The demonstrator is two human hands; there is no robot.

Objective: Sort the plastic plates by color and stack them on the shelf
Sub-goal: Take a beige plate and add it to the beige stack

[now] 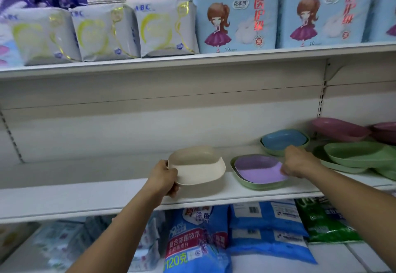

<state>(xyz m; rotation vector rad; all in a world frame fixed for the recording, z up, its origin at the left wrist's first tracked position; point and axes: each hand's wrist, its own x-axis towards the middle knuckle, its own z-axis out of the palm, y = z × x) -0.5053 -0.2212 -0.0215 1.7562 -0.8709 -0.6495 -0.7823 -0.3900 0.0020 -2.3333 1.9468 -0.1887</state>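
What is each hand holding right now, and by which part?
Left hand grips the beige plate by its left rim. Right hand pinches the purple plate at its right edge.

Cream plate (199, 165) tilted over white shelf (85, 197); purple plate (259, 170) nested in green plate (252, 183).
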